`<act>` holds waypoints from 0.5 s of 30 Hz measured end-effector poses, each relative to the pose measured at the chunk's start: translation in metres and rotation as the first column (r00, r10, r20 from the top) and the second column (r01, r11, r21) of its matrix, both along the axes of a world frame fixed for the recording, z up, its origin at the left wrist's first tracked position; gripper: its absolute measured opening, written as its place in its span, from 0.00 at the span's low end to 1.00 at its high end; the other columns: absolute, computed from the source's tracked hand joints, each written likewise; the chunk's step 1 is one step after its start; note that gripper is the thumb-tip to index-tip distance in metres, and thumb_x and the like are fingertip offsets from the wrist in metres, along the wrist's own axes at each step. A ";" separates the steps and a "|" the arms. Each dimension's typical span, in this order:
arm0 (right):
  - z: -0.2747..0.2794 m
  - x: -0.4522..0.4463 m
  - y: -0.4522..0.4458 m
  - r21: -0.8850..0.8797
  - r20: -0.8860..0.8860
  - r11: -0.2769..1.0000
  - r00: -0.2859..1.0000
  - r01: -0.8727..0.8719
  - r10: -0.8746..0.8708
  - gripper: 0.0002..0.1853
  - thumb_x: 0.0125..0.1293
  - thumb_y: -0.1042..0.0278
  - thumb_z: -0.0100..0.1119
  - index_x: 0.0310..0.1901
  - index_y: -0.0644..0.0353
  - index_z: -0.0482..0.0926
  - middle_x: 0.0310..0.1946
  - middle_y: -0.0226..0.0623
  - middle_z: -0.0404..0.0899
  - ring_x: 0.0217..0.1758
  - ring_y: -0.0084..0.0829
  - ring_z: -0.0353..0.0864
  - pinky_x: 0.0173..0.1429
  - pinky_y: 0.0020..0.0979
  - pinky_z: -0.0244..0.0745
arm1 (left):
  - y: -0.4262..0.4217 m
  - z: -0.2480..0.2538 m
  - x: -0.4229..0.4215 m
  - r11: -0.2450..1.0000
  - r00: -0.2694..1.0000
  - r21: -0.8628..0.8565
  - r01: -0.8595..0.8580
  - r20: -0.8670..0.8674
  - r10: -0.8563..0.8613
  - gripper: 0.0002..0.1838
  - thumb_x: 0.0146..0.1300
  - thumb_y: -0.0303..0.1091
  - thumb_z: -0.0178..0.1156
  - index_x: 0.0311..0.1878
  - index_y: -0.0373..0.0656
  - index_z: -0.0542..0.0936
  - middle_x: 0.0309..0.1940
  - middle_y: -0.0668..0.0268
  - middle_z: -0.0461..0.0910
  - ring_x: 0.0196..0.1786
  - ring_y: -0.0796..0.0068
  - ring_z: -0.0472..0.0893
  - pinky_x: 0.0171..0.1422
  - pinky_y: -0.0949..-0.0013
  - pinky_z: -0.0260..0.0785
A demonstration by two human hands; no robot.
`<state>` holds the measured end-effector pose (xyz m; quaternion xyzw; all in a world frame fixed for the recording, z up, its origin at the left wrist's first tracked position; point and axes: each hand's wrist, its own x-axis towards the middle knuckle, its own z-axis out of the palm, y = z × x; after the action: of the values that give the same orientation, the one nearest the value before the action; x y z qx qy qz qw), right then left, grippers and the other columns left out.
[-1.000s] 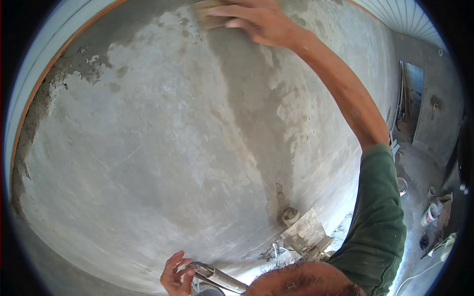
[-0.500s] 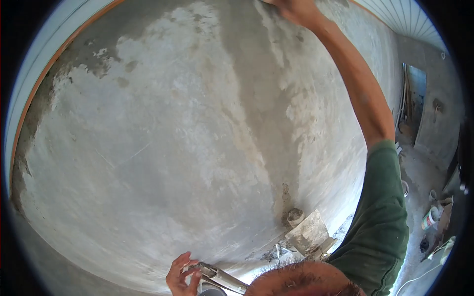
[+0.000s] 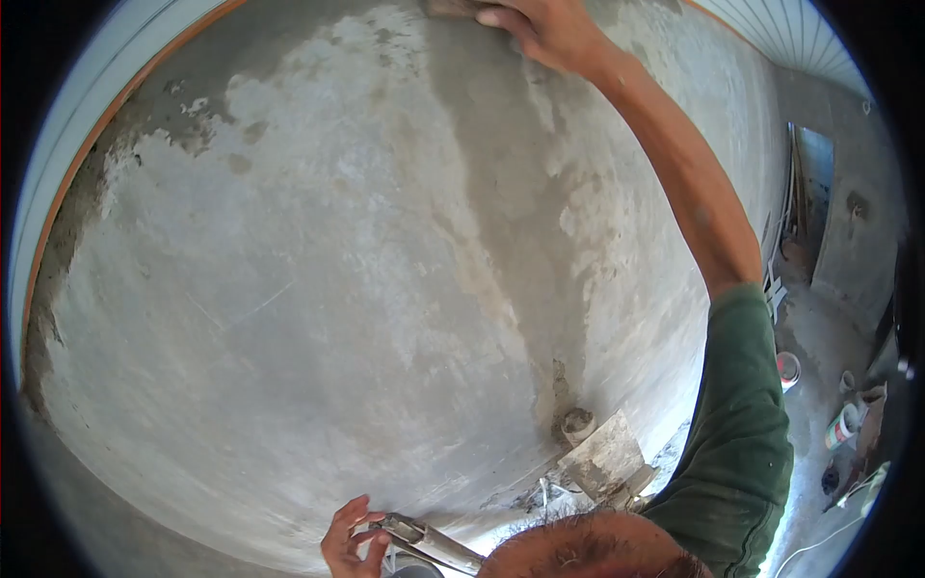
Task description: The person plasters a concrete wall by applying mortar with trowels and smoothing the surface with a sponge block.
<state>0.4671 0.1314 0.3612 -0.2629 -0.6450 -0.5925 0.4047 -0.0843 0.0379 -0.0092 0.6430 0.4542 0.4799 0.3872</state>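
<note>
My right hand (image 3: 554, 34) is at the top of the view, closed on a flat brownish tool (image 3: 451, 8) that lies against the wall. The upper edge of the view cuts the tool off, so its exact kind is hidden. Below it, a darker, damp-looking band of plaster (image 3: 506, 183) runs down the grey wall (image 3: 318, 260). My left hand (image 3: 352, 541) is low in the view, fingers bent and spread with the thumb apart. It is beside the end of a worn metal rail (image 3: 434, 541), and I cannot tell whether the fingertips touch it.
A pipe stub (image 3: 578, 424) sticks out low on the wall, beside a mortar-stained board (image 3: 605, 458). On the floor at right are a white bucket (image 3: 788, 370), a labelled container (image 3: 841, 426) and a pale cable (image 3: 819, 544). An orange-edged trim (image 3: 72, 169) borders the wall at left.
My right hand has moved left and slightly down along the top of the wall, bringing part of the tool into view. My left hand has hardly moved.
</note>
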 end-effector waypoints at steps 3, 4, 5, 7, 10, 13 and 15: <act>0.019 0.026 0.007 0.061 -0.087 0.997 0.995 0.043 -0.037 0.22 0.71 0.65 0.61 0.66 0.52 0.77 0.68 0.53 0.73 0.70 0.56 0.70 0.72 0.50 0.67 | 0.009 0.000 0.004 0.959 0.975 -0.281 0.024 0.217 0.039 0.21 0.64 0.28 0.61 0.60 0.32 0.79 0.67 0.53 0.74 0.56 0.56 0.84 0.50 0.61 0.77; 0.011 0.042 0.009 0.063 -0.085 0.997 0.996 0.044 -0.038 0.22 0.71 0.65 0.61 0.66 0.52 0.77 0.68 0.53 0.73 0.70 0.56 0.70 0.72 0.50 0.67 | 0.005 -0.014 -0.007 0.995 0.993 -0.022 0.093 0.078 -0.091 0.20 0.63 0.28 0.61 0.59 0.34 0.79 0.67 0.54 0.74 0.56 0.55 0.84 0.49 0.63 0.77; -0.004 0.067 0.014 0.059 -0.108 0.998 0.994 0.003 0.004 0.22 0.71 0.66 0.61 0.66 0.53 0.77 0.68 0.53 0.73 0.71 0.56 0.70 0.73 0.49 0.66 | 0.002 -0.023 -0.013 0.954 0.981 0.229 0.191 -0.086 -0.176 0.20 0.63 0.27 0.61 0.58 0.35 0.80 0.67 0.54 0.74 0.56 0.55 0.84 0.49 0.64 0.76; -0.006 0.069 0.015 0.059 -0.116 0.997 0.992 -0.040 0.047 0.22 0.71 0.67 0.61 0.65 0.53 0.78 0.68 0.53 0.72 0.71 0.55 0.70 0.73 0.48 0.66 | -0.016 -0.015 -0.014 0.973 0.990 0.198 0.120 -0.091 -0.104 0.19 0.64 0.30 0.60 0.58 0.37 0.80 0.67 0.54 0.74 0.56 0.54 0.84 0.49 0.64 0.76; -0.017 0.036 0.015 0.001 -0.374 1.000 0.927 -0.015 0.014 0.22 0.70 0.69 0.61 0.66 0.52 0.77 0.68 0.53 0.72 0.71 0.54 0.70 0.74 0.50 0.65 | -0.011 -0.012 -0.014 0.994 0.997 0.078 0.074 -0.034 -0.072 0.17 0.66 0.30 0.59 0.57 0.39 0.81 0.67 0.53 0.74 0.56 0.55 0.84 0.50 0.65 0.76; -0.015 0.003 0.003 0.043 -0.298 0.999 0.954 -0.031 0.043 0.23 0.70 0.71 0.60 0.66 0.52 0.77 0.68 0.54 0.73 0.73 0.54 0.69 0.76 0.49 0.63 | -0.003 -0.002 -0.004 0.993 0.992 -0.092 0.070 0.110 -0.060 0.15 0.67 0.28 0.57 0.55 0.41 0.82 0.65 0.54 0.76 0.55 0.57 0.85 0.50 0.65 0.74; -0.024 0.010 0.000 0.035 -0.065 0.998 0.997 0.054 -0.052 0.23 0.70 0.71 0.61 0.67 0.53 0.76 0.67 0.55 0.73 0.72 0.55 0.69 0.74 0.51 0.64 | 0.007 -0.014 -0.016 0.990 0.997 -0.129 0.058 0.049 -0.053 0.15 0.68 0.31 0.57 0.55 0.42 0.82 0.64 0.55 0.77 0.54 0.57 0.85 0.51 0.62 0.74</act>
<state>0.4772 0.1318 0.3373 -0.2914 -0.6137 -0.6059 0.4139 -0.1006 0.0448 -0.0229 0.6176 0.4577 0.4526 0.4519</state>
